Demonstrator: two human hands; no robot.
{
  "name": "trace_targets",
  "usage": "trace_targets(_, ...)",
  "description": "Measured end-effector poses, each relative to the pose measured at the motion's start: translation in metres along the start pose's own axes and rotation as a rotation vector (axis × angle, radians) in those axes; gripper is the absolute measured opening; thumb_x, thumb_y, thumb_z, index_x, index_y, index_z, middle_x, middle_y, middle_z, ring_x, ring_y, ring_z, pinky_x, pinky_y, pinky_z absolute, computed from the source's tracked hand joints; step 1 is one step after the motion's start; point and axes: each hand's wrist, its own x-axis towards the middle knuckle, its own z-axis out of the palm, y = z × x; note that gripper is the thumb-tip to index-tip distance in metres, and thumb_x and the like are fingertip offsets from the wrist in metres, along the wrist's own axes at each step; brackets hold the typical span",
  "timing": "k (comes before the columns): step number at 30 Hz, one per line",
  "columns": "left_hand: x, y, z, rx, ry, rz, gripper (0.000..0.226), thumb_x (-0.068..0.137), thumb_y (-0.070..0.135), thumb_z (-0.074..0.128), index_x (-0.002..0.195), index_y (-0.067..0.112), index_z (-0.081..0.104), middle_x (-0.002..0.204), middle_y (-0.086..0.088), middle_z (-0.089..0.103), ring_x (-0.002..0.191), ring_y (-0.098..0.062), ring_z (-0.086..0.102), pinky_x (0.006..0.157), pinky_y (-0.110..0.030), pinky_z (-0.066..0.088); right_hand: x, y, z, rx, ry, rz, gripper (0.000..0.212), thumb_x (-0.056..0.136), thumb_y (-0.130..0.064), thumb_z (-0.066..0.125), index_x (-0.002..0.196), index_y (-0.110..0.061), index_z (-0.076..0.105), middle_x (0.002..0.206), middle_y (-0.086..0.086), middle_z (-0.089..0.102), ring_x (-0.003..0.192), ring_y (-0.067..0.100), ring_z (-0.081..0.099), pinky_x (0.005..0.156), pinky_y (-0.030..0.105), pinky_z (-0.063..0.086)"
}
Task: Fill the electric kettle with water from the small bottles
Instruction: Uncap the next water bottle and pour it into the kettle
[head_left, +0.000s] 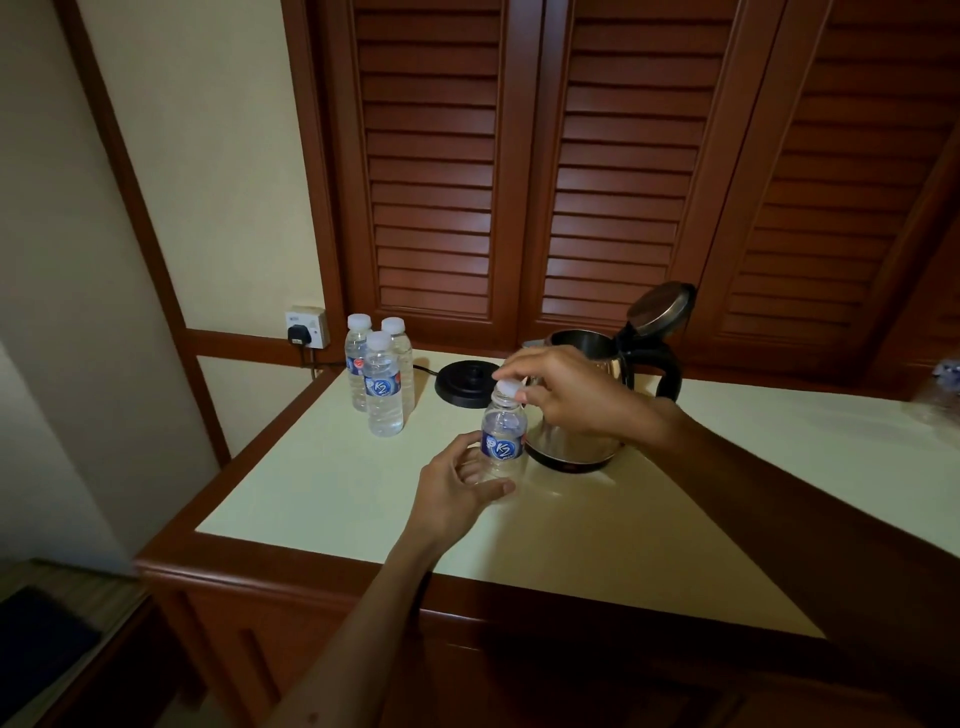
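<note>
A small clear water bottle (503, 436) with a blue label stands on the cream table top (597, 530). My left hand (457, 493) grips its lower body. My right hand (563, 395) pinches its white cap (506, 389) from above. Right behind the bottle stands the steel electric kettle (582, 441) with its lid (661, 307) flipped open and its black handle to the right. Three more capped small bottles (382, 374) stand together at the back left. The kettle's black base (465, 383) lies between them and the kettle.
A black plug sits in the wall socket (307, 328) at the back left, its cord running to the base. Wooden louvred doors (519, 182) rise behind the table. A crumpled clear plastic thing (943, 384) lies at the far right edge.
</note>
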Motion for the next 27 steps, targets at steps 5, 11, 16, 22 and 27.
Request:
trace_targets(5, 0.002, -0.003, 0.0, -0.013, -0.006, -0.01, 0.058, 0.07, -0.001, 0.084, 0.121, 0.018, 0.063, 0.104, -0.002, 0.076, 0.098, -0.017, 0.072, 0.092, -0.037, 0.057, 0.013, -0.002, -0.011, -0.081, -0.164, -0.069, 0.031, 0.09, -0.007, 0.062, 0.12, -0.013, 0.066, 0.122, -0.001, 0.062, 0.113, 0.009, 0.054, 0.092, 0.015, 0.038)
trace_targets(11, 0.003, -0.004, 0.003, 0.023, 0.012, 0.006, 0.057, 0.07, 0.005, 0.086, 0.12, 0.021, 0.064, 0.102, 0.0, 0.076, 0.097, -0.016, 0.072, 0.092, -0.041, 0.057, 0.021, -0.014, -0.016, -0.323, -0.257, -0.003, 0.031, 0.094, -0.036, 0.056, 0.089, -0.007, 0.064, 0.088, 0.006, 0.058, 0.08, 0.022, 0.056, 0.075, 0.041, 0.05)
trace_targets(16, 0.004, -0.004, 0.004, 0.029, 0.012, -0.005, 0.058, 0.071, 0.007, 0.086, 0.122, 0.023, 0.063, 0.104, 0.003, 0.075, 0.099, -0.014, 0.071, 0.093, -0.042, 0.057, 0.027, -0.016, -0.007, -0.522, -0.209, 0.011, 0.047, 0.095, -0.053, 0.041, 0.082, -0.011, 0.058, 0.072, 0.002, 0.051, 0.069, 0.025, 0.053, 0.059, 0.035, 0.041)
trace_targets(22, 0.005, -0.003, 0.006, 0.036, 0.026, -0.01, 0.062, 0.069, 0.009, 0.087, 0.125, 0.022, 0.063, 0.105, 0.003, 0.075, 0.099, -0.013, 0.071, 0.092, -0.04, 0.058, 0.022, -0.016, 0.009, -0.679, -0.006, 0.139, 0.054, 0.098, -0.049, 0.031, 0.057, -0.015, 0.036, 0.072, 0.006, 0.051, 0.054, 0.018, 0.04, 0.055, 0.03, 0.03)
trace_targets(27, 0.003, 0.0, 0.002, 0.002, 0.027, -0.023, 0.058, 0.068, 0.003, 0.086, 0.119, 0.02, 0.066, 0.102, 0.0, 0.076, 0.097, -0.018, 0.072, 0.091, -0.041, 0.058, 0.026, -0.006, -0.007, -0.351, -0.143, 0.087, 0.053, 0.09, -0.061, 0.046, 0.066, -0.014, 0.052, 0.065, 0.0, 0.054, 0.063, 0.021, 0.054, 0.056, 0.037, 0.041)
